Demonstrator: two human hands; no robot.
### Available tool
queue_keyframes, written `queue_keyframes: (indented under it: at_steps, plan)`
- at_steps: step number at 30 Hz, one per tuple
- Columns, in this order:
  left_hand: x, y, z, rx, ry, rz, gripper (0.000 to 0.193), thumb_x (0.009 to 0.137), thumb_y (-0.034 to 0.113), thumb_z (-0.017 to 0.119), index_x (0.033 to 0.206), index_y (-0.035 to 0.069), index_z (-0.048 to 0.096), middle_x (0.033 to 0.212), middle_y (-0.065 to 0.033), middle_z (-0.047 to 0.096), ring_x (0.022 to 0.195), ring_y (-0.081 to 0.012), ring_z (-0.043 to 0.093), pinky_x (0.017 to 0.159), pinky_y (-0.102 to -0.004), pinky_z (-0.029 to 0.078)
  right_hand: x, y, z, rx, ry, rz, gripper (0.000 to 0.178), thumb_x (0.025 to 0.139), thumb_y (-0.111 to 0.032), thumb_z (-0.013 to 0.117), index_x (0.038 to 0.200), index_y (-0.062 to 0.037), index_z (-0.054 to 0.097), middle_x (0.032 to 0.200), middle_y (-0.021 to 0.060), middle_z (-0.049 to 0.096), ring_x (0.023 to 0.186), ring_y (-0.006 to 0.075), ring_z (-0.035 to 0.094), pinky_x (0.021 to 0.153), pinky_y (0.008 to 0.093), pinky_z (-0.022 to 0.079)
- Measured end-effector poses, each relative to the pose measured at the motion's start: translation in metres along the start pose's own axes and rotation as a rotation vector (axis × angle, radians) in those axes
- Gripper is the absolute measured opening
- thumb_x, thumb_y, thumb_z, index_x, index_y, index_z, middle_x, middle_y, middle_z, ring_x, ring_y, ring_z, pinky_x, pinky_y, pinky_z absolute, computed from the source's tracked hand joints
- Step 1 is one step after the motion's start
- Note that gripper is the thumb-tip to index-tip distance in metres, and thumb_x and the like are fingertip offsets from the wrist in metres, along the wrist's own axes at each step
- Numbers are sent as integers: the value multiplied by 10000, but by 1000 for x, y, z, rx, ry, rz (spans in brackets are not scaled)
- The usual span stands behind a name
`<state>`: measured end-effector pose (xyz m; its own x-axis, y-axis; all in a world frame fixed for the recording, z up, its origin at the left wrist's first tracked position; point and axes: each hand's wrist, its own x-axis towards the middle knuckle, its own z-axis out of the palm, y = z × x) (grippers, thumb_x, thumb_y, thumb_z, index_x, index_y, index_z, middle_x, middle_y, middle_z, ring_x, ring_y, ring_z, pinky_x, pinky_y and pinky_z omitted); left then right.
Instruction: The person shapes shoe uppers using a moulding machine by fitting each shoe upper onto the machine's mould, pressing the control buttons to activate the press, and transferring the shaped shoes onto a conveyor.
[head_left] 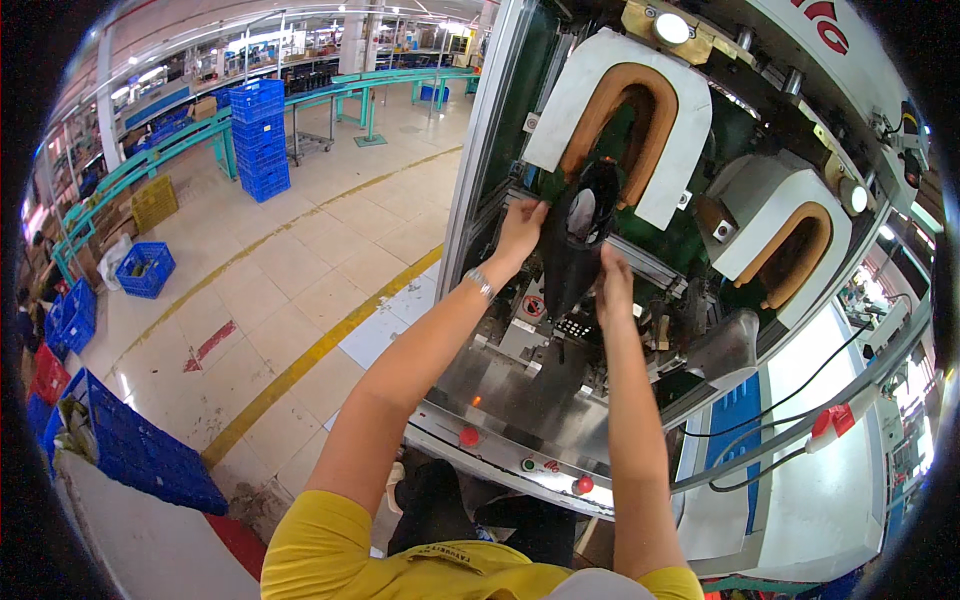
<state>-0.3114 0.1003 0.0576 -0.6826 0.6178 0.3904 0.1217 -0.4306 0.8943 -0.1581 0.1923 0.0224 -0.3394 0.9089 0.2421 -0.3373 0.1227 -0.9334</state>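
A black shoe upper (573, 268) stands in the machine in front of me, its opening facing up and showing a pale grey inside. On its left side my left hand (520, 236) is closed at the edge, thumb and fingers drawn together. My right hand (613, 285) is against the right side, lower down, its fingers partly hidden behind the upper. Just beyond it is a brown U-shaped pad (660, 105) in a white housing (690, 140). A second brown U-shaped pad (808, 235) sits to the right, above a grey shoe-shaped form (728, 350).
Red buttons (469, 437) and a green button (528, 464) line the machine's front edge. Cables (765, 410) hang at the right. On the left floor are stacked blue crates (259, 140), a single blue crate (145, 270) and a yellow crate (154, 204). A larger blue crate (150, 450) is near me.
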Motion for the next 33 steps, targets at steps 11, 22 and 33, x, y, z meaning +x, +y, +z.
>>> queue_keyframes:
  at_steps: [11,22,33]
  plan:
    - [-107,42,-29,620,179,830,328,687,21,543,1004,62,467,971,-98,510,940,-269,476,804,-385,333,-68,61,27,680,-427,376,392,871,-382,424,1156,-113,443,1127,40,512,1063,188,468,918,402,369]
    - [-120,67,-19,1265,-16,819,375,682,47,557,1051,98,516,1136,-125,409,1141,-324,302,899,-581,203,-40,74,29,443,-142,361,248,815,-356,536,859,-133,438,781,10,450,799,185,543,844,427,446]
    - [-122,64,-4,1332,-50,722,414,730,82,525,1134,150,466,1172,-96,388,985,-339,434,843,-568,278,-10,121,22,521,-141,229,266,851,-369,493,745,-145,398,602,-41,267,534,100,263,533,297,335]
